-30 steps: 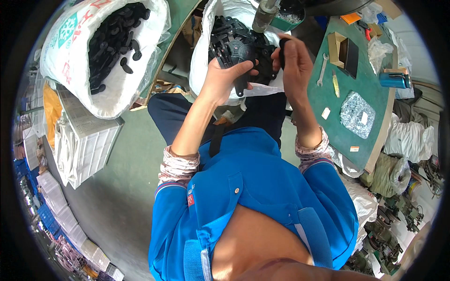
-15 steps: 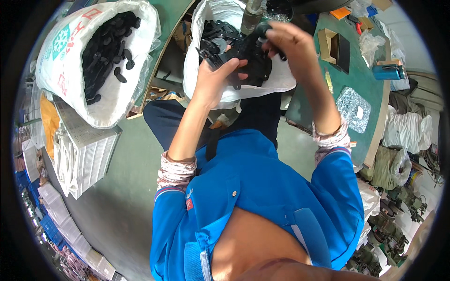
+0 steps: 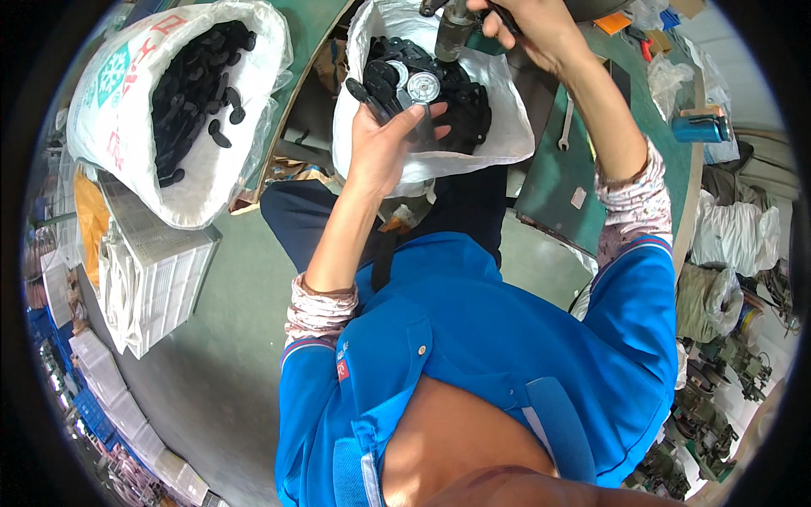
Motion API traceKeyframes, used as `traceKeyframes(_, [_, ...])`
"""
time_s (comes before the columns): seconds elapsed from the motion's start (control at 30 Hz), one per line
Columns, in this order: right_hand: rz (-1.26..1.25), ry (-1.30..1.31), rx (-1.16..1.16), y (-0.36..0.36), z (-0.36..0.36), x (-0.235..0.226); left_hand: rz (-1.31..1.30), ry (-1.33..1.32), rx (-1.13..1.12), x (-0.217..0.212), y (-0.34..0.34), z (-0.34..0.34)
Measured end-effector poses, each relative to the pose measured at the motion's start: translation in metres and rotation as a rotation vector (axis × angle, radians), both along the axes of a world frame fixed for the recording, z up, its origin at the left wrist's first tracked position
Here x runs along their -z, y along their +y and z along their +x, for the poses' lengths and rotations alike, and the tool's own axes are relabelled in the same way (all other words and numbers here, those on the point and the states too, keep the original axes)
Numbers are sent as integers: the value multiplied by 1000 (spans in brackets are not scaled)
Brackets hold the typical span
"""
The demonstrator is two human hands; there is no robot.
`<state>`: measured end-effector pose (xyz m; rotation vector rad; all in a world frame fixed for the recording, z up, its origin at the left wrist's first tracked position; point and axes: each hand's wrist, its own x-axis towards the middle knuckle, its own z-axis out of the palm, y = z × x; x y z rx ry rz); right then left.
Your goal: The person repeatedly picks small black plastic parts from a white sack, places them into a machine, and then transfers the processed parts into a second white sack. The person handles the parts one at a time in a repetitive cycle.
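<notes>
Head view: left hand (image 3: 378,150) has thumb and fingers closed on a few black parts (image 3: 361,93), held over the open white sack (image 3: 508,135) in front of the person, with a heap of black pieces (image 3: 466,110) inside it. Right hand (image 3: 541,32) is up at the top edge, just right of the metal cylinder (image 3: 455,35), fingers bent round a dark piece (image 3: 505,19), partly hidden; wrench (image 3: 566,127) lies on the green table (image 3: 549,190) below that forearm, second white sack (image 3: 114,110) of black pieces well off left.
</notes>
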<state>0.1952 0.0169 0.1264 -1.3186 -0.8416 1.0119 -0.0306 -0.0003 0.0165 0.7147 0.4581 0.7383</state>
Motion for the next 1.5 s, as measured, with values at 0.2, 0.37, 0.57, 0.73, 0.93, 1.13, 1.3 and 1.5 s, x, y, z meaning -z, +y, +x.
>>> traceKeyframes(0.2, [-72,-223,-53,-73,-48,83,14,-11,17,0,-1,9])
traceKeyframes(0.37, [-168,-91,-203,-85,-57,98,-81,17,-10,4,-10,15])
traceKeyframes(0.57, [104,-727,25,-89,-49,78,-24,98,-12,4,-10,14])
traceKeyframes(0.73, [54,-623,-75,-85,-46,83,30,120,35,3,-11,15])
traceKeyframes(0.93, [146,-314,-100,-79,-35,72,64,163,-64,2,-7,11])
traceKeyframes(1.13, [221,-96,85,-28,-15,-6,70,147,-21,4,-4,8])
traceKeyframes(1.3, [-37,-224,-46,-1,15,-21,17,34,42,-3,-7,13])
traceKeyframes(1.5, [-53,-300,-94,-39,-3,32,7,4,60,-2,-7,10])
